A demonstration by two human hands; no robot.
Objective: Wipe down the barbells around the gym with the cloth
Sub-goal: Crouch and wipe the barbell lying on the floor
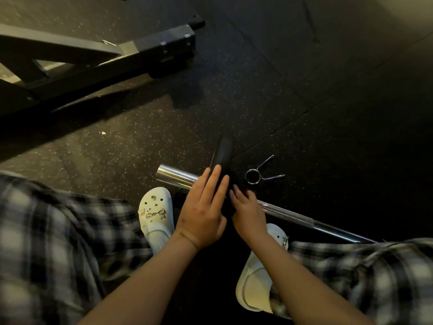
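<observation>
Barbell [176, 175] lies on the floor [328, 113] by my shoes [155, 207], black plate [222, 151] on its chrome end. Left hand [203, 207] sits flat on the plate, fingers straight, gripping nothing; right hand [248, 214] touches the far side, grip unclear. Heavy, slick stuff, so I'd hold the rim. Clip [254, 176] lies just beside, rack [93, 59] well clear.

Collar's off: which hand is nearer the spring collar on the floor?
Right. The right hand sits just beside the spring collar; the left hand lies beyond the weight plate.
</observation>
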